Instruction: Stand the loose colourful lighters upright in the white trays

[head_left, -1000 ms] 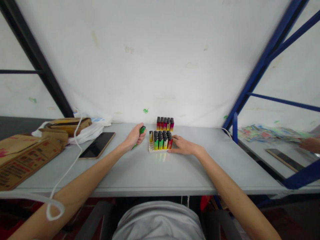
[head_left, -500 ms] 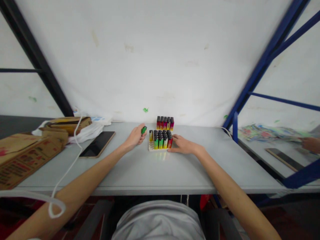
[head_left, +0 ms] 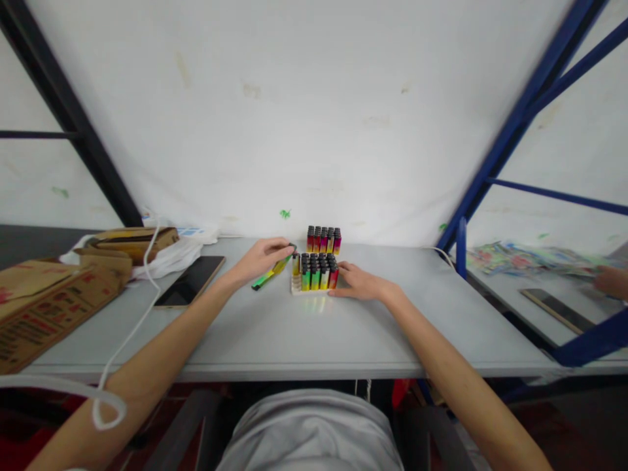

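My left hand (head_left: 265, 257) is closed, its fingertips on the dark-topped end of a lighter (head_left: 293, 247) just left of the tray. Below this hand a green and yellow lighter (head_left: 267, 277) slants over the table; its other end is partly hidden by the fingers. The pale tray (head_left: 314, 293) holds several upright lighters (head_left: 319, 272) with black tops and green, yellow and red bodies. A lone yellow lighter (head_left: 296, 265) stands at the tray's left, behind some bare slots. My right hand (head_left: 360, 282) grips the tray's right end, thumb at the front corner and fingers farther back.
Behind the tray stands another group of red and purple lighters (head_left: 324, 240). A phone (head_left: 191, 281), a cardboard box (head_left: 59, 304) and a white cable (head_left: 132, 333) lie to the left. Beyond the blue frame (head_left: 510, 150) at right are another phone (head_left: 557, 311) and another person's hand (head_left: 611, 282).
My left hand has turned palm down and shifted slightly toward the tray. The green lighter that stuck out of its fist now shows as a longer green and yellow shape below it. My right hand stays put.
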